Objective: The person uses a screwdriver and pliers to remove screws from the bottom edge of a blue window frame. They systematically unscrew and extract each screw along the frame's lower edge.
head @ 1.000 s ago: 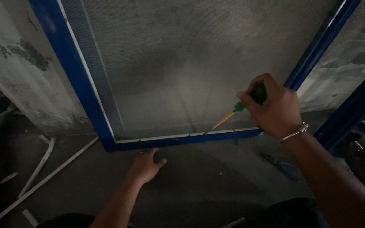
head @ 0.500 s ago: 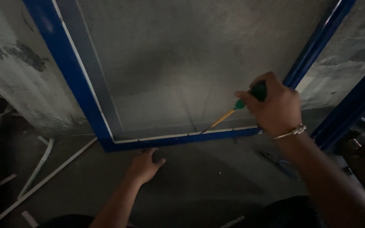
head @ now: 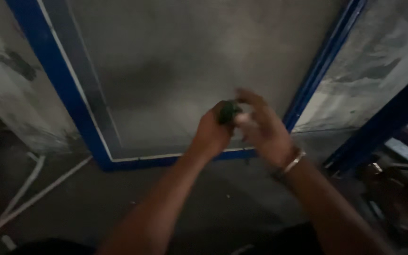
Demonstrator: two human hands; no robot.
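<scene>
- The left hand (head: 212, 134) is up in front of the screen panel now — a second ago it lay flat on the floor below the frame's near edge.
- Its grip is closed around the green handle of the screwdriver (head: 228, 112), which shows as a dark green lump at the top of the fist.
- The right hand (head: 260, 130), which held that handle earlier with the shaft pointed down at the frame's lower rail, now has its fingers spread and blurred just right of the tool; its grip looks apart, touching or almost touching the handle, and the blur hides which.
- The shaft of the screwdriver, plain to see before, cannot be made out now; it is hidden or lost in the blur.
- So the tool has left the groove along the lower rail and sits between the two hands, in mid-air, near the middle of the view. This reads as a handover or a re-grip, not prying.
- A metal bracelet (head: 292, 162) sits on the right wrist.
- The blue frame (head: 83, 123) leans against the wall, its grey mesh (head: 185, 61) filling the far part of the view, its lower rail resting on the concrete floor (head: 95, 198).
- White strips (head: 34, 196) lie on the floor at the near left, well apart from both hands.
- A second blue bar (head: 383, 123) stands at the right.
</scene>
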